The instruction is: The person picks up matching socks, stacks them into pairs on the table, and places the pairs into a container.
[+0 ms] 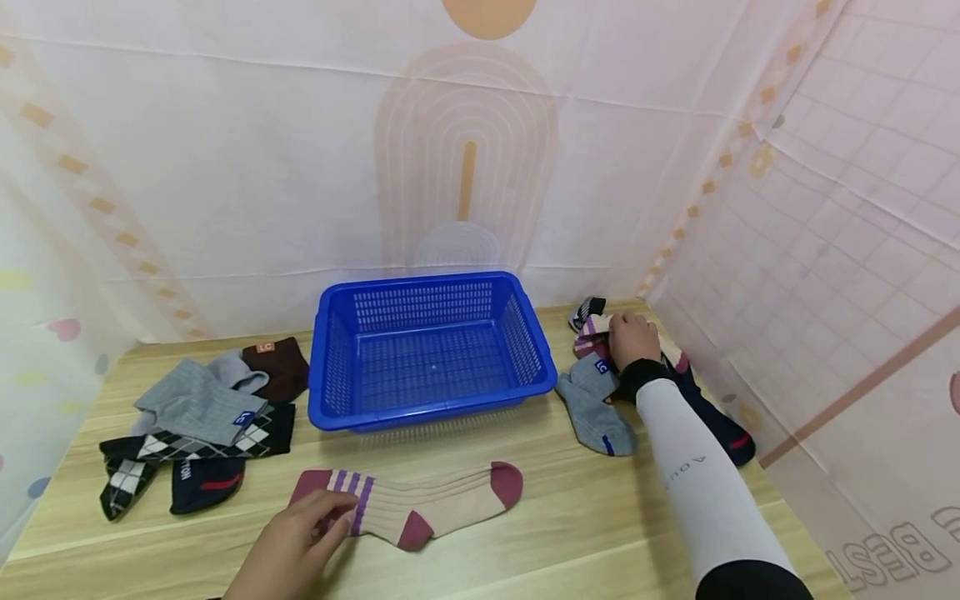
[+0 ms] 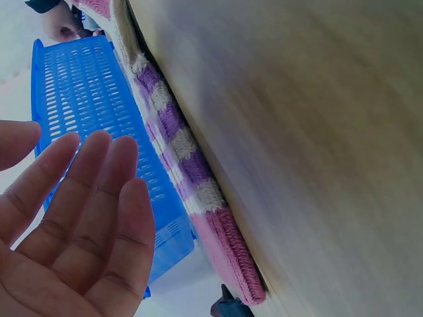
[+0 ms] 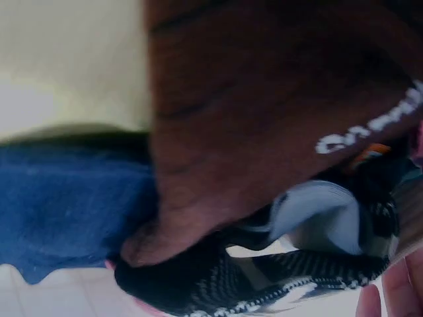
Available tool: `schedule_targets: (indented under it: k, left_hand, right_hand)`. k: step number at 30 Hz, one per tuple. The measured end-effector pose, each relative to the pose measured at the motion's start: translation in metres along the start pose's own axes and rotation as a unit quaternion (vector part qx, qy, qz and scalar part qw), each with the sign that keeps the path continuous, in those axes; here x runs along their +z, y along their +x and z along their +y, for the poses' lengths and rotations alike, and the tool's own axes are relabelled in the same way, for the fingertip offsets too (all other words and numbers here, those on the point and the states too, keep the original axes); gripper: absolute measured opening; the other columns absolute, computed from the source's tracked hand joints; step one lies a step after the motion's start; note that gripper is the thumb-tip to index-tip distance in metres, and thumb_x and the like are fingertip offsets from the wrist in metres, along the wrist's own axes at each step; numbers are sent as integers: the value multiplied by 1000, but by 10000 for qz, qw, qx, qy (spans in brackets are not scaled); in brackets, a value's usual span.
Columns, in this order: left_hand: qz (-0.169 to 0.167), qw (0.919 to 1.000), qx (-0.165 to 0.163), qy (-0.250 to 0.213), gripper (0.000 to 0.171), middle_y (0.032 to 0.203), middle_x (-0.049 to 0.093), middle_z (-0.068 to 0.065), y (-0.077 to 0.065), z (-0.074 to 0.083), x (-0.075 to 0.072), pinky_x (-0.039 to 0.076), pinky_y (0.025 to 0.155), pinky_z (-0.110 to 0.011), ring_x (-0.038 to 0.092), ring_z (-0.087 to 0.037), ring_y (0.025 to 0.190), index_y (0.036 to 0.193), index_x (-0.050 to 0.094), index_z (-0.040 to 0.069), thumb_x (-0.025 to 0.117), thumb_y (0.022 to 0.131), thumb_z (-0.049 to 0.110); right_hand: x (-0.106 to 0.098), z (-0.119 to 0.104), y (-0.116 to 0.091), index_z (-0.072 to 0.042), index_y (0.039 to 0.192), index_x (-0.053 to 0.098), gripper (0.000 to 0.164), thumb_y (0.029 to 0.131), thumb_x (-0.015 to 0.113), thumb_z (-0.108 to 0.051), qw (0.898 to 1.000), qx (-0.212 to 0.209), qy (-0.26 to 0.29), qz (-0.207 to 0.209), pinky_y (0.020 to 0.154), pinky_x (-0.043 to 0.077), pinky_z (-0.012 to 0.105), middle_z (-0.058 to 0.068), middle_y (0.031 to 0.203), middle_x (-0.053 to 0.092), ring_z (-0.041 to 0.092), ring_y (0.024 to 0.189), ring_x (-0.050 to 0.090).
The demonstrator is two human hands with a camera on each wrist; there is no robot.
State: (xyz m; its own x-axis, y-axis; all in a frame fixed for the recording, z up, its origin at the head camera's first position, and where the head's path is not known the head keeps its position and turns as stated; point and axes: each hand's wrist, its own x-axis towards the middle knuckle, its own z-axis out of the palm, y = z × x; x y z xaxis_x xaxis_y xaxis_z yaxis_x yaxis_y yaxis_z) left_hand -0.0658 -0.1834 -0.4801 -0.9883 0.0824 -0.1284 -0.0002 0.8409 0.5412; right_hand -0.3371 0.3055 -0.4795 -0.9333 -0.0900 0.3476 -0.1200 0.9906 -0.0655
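A cream sock (image 1: 450, 498) with purple stripes and dark pink cuff, heel and toe lies flat at the front. Over its cuff end is my left hand (image 1: 296, 537), its fingers loosely extended; the left wrist view shows the fingers (image 2: 99, 218) apart from the striped cuff (image 2: 228, 254). My right hand (image 1: 633, 337) reaches into the sock pile at the right, by another cream-and-purple sock (image 1: 597, 325). In the right wrist view, a brown sock (image 3: 264, 112) and a black patterned sock (image 3: 258, 271) hide much of that hand; whether it grips one is unclear.
An empty blue plastic basket (image 1: 431, 412) stands at the back middle. Left of it lie grey socks (image 1: 191, 400), a brown sock (image 1: 281, 371), an argyle sock (image 1: 258, 433) and a navy one (image 1: 206, 485). At the right are a grey sock (image 1: 600, 412) and a navy sock (image 1: 720, 417).
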Motion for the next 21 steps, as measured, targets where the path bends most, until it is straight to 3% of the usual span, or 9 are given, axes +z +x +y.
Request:
schedule_targets:
  k: [5, 13, 21]
  left_hand:
    - [-13, 10000, -21, -4, 18, 102, 68, 7, -1, 3, -2, 50, 73, -27, 54, -6, 81, 113, 73, 21, 69, 95, 21]
    - [113, 9998, 162, -22, 16, 112, 71, 3, -2, 4, -3, 56, 85, -40, 63, -10, 95, 111, 73, 21, 69, 95, 21]
    - [191, 9995, 234, 15, 14, 110, 71, 5, -2, 6, -1, 55, 85, -38, 60, -8, 94, 109, 73, 23, 68, 96, 22]
  right_hand:
    - [-7, 3, 0, -1, 108, 68, 17, 97, 61, -12, 9980, 271, 481, 300, 86, 46, 56, 22, 109, 70, 44, 102, 65]
    - [-27, 6, -10, 1, 108, 69, 19, 99, 60, -13, 9867, 447, 1352, 789, 91, 49, 55, 22, 104, 70, 40, 98, 65]
    - [-42, 0, -18, 1, 108, 69, 18, 100, 59, -11, 9724, 358, 1960, 1212, 85, 50, 53, 21, 101, 68, 38, 94, 65]
